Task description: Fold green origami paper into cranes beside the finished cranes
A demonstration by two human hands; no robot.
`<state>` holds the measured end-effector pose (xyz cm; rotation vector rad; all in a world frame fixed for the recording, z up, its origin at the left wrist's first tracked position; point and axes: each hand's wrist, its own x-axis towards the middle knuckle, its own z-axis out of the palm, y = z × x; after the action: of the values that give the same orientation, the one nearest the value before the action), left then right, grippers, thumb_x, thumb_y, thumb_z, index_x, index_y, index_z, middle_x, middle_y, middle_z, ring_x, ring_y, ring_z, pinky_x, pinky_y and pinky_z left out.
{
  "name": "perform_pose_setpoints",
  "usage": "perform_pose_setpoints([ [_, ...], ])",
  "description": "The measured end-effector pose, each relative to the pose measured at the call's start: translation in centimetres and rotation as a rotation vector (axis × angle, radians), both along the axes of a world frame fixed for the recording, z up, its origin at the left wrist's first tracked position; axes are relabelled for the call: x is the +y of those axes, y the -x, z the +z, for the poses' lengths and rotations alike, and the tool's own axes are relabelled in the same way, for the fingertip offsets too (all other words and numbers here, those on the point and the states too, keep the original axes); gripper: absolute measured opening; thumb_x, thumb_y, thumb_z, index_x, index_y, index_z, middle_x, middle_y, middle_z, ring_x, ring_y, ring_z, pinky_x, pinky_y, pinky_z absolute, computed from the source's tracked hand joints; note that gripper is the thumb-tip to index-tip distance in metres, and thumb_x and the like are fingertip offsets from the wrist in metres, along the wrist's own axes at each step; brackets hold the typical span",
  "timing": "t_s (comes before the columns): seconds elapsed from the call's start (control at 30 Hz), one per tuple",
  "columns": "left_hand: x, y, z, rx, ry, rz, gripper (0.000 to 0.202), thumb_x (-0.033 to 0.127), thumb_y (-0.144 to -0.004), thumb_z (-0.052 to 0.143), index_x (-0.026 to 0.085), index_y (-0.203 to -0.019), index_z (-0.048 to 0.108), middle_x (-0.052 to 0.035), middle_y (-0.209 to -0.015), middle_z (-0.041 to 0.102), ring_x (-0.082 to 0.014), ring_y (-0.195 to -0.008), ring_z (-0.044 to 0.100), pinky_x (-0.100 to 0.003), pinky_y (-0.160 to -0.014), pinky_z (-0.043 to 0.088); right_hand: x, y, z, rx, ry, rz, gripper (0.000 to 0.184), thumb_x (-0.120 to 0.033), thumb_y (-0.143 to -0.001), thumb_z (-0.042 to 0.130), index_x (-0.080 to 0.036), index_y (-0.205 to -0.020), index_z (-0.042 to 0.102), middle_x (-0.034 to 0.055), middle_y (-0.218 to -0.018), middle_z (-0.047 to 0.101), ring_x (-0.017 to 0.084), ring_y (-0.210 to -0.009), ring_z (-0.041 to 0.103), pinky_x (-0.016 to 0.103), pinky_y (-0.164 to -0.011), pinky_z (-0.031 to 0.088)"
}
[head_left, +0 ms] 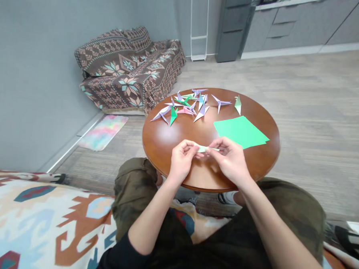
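Between my two hands is a narrow, pale green piece of folded paper [203, 149], held just above the near part of the round table. My left hand [184, 154] pinches its left end between thumb and fingers. At the other end, the fingertips of my right hand [228, 155] are closed on it, and a thin point sticks out to the right. My fingers cover parts of the paper. Beyond my right hand lies a stack of bright green paper sheets [240, 130].
Several folded paper cranes [202, 111] in purple, green and pink cluster on the far left of the brown table [158, 141]. A pale green crane [238, 105] sits farther right. A blanket-covered sofa [128, 75] and a pastel mat [104, 131] are beyond the table.
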<state>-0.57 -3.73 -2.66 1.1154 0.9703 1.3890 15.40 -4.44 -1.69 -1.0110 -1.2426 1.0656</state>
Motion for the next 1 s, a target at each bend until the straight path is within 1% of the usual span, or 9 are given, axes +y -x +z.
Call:
perform_pose_setpoints([
  [0.1,0.1,0.0,-0.1,0.017,0.029,-0.035,0.032,0.037,-0.075,0.086,0.015,-0.091,0.068,-0.0046,-0.081,0.079,-0.0175,-0.069,0.077,-0.029,-0.071,0.062,0.2,-0.4,-0.1,-0.007,-0.017,-0.002,0.016,-0.024,-0.077,0.081,-0.022,-0.079,0.065,-0.0007,-0.072,0.071,0.018,-0.068,0.071,0.030,-0.065,0.056],
  [0.27,-0.2,0.2,-0.3,0.090,0.037,-0.002,0.026,0.033,-0.079,0.083,0.016,-0.081,0.063,-0.0005,-0.061,0.071,-0.0138,-0.054,0.068,-0.024,-0.059,0.056,0.1,-0.3,-0.1,-0.020,-0.024,0.011,0.014,-0.022,-0.079,0.079,-0.022,-0.080,0.065,-0.0008,-0.071,0.071,0.017,-0.067,0.070,0.030,-0.066,0.056],
  [0.37,-0.1,0.4,-0.2,0.097,0.027,-0.014,0.030,0.035,-0.079,0.084,0.017,-0.080,0.060,0.0006,-0.059,0.069,-0.0123,-0.053,0.066,-0.023,-0.059,0.054,0.0,-0.3,0.0,-0.025,-0.033,-0.003,0.016,-0.023,-0.078,0.080,-0.022,-0.081,0.064,-0.0009,-0.072,0.070,0.017,-0.067,0.069,0.030,-0.064,0.055],
  [0.43,0.0,0.4,-0.1,0.098,0.029,-0.079,0.032,0.039,-0.079,0.084,0.016,-0.082,0.061,-0.0005,-0.063,0.071,-0.0130,-0.057,0.068,-0.024,-0.061,0.056,0.1,-0.5,0.1,-0.025,-0.044,-0.028,0.018,-0.023,-0.077,0.081,-0.022,-0.084,0.064,-0.0006,-0.077,0.070,0.017,-0.070,0.069,0.029,-0.065,0.055],
  [0.53,-0.1,0.3,0.2,0.090,0.015,-0.162,0.037,0.041,-0.078,0.085,0.017,-0.095,0.063,-0.0031,-0.082,0.074,-0.0150,-0.072,0.072,-0.026,-0.066,0.059,0.2,-1.1,0.4,-0.027,-0.065,-0.048,0.022,-0.024,-0.076,0.082,-0.022,-0.091,0.066,0.0012,-0.086,0.072,0.017,-0.079,0.071,0.030,-0.071,0.057],
  [0.63,-0.4,0.2,0.4,0.115,-0.066,-0.108,0.034,0.039,-0.082,0.082,0.018,-0.102,0.065,-0.0034,-0.092,0.072,-0.0127,-0.075,0.068,-0.021,-0.062,0.056,0.3,-1.8,0.6,-0.061,-0.088,-0.026,0.024,-0.027,-0.078,0.082,-0.021,-0.096,0.067,0.0032,-0.091,0.073,0.018,-0.084,0.071,0.031,-0.072,0.057],
  [0.73,-0.6,0.2,0.5,0.149,-0.113,-0.062,0.025,0.038,-0.087,0.076,0.017,-0.094,0.067,-0.0001,-0.078,0.068,-0.0086,-0.061,0.059,-0.019,-0.055,0.048,0.4,-2.1,0.7,-0.073,-0.067,0.014,0.026,-0.029,-0.080,0.083,-0.021,-0.099,0.068,0.0038,-0.091,0.074,0.018,-0.080,0.071,0.030,-0.068,0.057],
  [0.83,-0.6,0.2,0.4,0.130,-0.096,-0.086,0.025,0.038,-0.087,0.077,0.016,-0.092,0.066,0.0005,-0.073,0.068,-0.0101,-0.061,0.062,-0.022,-0.060,0.053,0.4,-2.1,0.6,-0.008,-0.058,0.026,0.029,-0.031,-0.080,0.084,-0.021,-0.102,0.067,0.0039,-0.090,0.076,0.018,-0.078,0.072,0.032,-0.070,0.059],
  [1.0,-0.6,0.2,0.3,0.080,-0.052,-0.144,0.029,0.041,-0.085,0.079,0.016,-0.092,0.066,-0.0032,-0.078,0.073,-0.0150,-0.070,0.072,-0.029,-0.073,0.061,0.4,-1.7,0.7,0.120,-0.078,0.060,0.029,-0.037,-0.087,0.081,-0.023,-0.107,0.066,0.0042,-0.095,0.079,0.017,-0.076,0.072,0.032,-0.071,0.061],
])
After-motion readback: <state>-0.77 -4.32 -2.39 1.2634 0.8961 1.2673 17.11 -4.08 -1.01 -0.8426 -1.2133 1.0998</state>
